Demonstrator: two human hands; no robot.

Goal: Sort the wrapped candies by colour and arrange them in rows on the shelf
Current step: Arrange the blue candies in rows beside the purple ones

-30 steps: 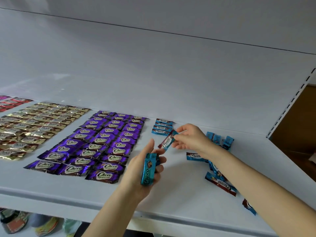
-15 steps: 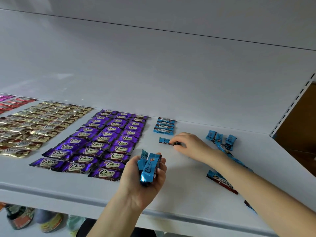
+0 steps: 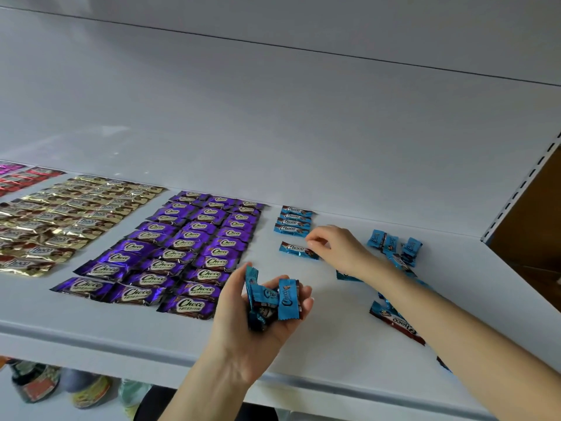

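A white shelf carries foil-wrapped "Choco" candies sorted by colour. At the far left edge of the frame lie a few red wrapped candies. To their right is a block of gold wrapped candies in rows. Left of centre is a neat block of purple wrapped candies in three columns.

Right of centre, near the shelf's back wall, a short column of four blue wrapped candies lies close-packed. Just below it in the frame, slightly apart, a single blue candy lies flat on the shelf. The right hand reaches in from the lower right, its fingers curled at that candy's right end; it is unclear whether they grip it.

The left hand, at lower centre, is palm up with its fingers curled round a bunch of blue candies. Around the right forearm, loose blue candies lie scattered toward the right of the frame. Among them, a dark red-brown-sided candy lies nearest the shelf's front edge.
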